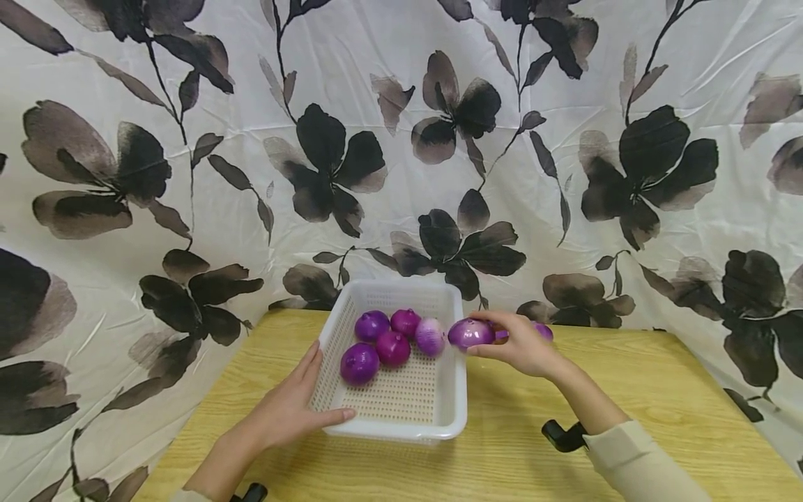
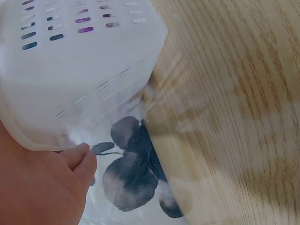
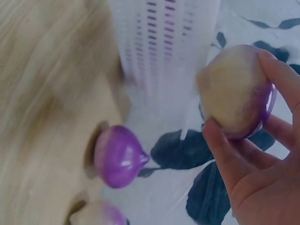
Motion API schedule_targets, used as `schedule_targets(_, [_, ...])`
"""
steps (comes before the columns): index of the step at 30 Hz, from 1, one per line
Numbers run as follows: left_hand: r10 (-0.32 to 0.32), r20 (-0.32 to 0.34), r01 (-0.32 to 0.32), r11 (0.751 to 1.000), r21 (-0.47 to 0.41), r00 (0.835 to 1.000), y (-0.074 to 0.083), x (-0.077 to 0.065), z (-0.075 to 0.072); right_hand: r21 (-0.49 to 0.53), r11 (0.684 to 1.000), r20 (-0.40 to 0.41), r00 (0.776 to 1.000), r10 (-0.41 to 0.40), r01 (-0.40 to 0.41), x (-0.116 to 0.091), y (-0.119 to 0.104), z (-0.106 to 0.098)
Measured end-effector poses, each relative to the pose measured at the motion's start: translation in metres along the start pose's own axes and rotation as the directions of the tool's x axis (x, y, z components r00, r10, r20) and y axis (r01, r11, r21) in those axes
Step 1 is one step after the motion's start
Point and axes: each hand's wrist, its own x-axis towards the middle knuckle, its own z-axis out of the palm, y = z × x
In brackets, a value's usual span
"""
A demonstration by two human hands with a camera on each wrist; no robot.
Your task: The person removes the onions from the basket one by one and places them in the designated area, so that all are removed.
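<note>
So the backdrop here is a white cloth (image 1: 401, 35) printed with big dark flowers, hung behind a wood-grain counter (image 1: 508, 432). Sitting out front is a white plastic basket (image 1: 460, 404), the kind with little slots all over. Left grip (image 1: 282, 411) (bare hand, btw) has the basket's left side pinched, thumb hooked over the near-left rim and fingers along the outside wall.

Right grip (image 1: 521, 345) is pinching a shiny onion (image 1: 470, 335) between thumb and fingertips, right at the basket's right rim. Can't tell if it's actually touching the rim or just beside it.

Progress-wise, I'd call it well past halfway if the job is loading onions. I count five purple onions (image 1: 393, 348) in the basket, bunched toward the far and left part, with the near right of the basket floor bare. The one in hand would be number six. Left over: the right wrist view shows a purple onion (image 3: 119, 157) and a paler onion (image 3: 101, 214), partly cut off by the frame, both out beside the basket. So probably three to go, counting the held one.
</note>
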Motion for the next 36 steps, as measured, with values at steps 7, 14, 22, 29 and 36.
schedule_targets(7, [0.002, 0.003, -0.002, 1.000, 0.005, 1.000, 0.000, 0.001, 0.000, -0.028, 0.999, -0.029, 0.999, 0.019, -0.019, -0.008, 0.020, -0.009])
schedule_targets(14, [-0.006, 0.014, 0.006, 1.000, 0.008, 1.000, -0.001, 0.001, 0.000, -0.049, 0.998, -0.047, 0.998, 0.036, -0.038, -0.018, 0.039, -0.025])
schedule_targets(22, [-0.004, 0.011, 0.003, 1.000, 0.007, 1.000, -0.001, 0.001, 0.000, -0.103, 0.991, -0.091, 0.993, 0.080, -0.089, -0.031, 0.054, -0.046])
schedule_targets(29, [-0.001, 0.015, 0.001, 1.000, 0.005, 1.000, -0.002, 0.000, 0.001, -0.162, 0.976, -0.104, 0.986, 0.129, -0.144, -0.042, 0.064, -0.065])
schedule_targets(36, [0.009, 0.006, -0.009, 1.000, 0.007, 1.000, -0.002, 0.000, -0.001, -0.179, 0.967, -0.131, 0.979, 0.159, -0.181, -0.048, 0.075, -0.077])
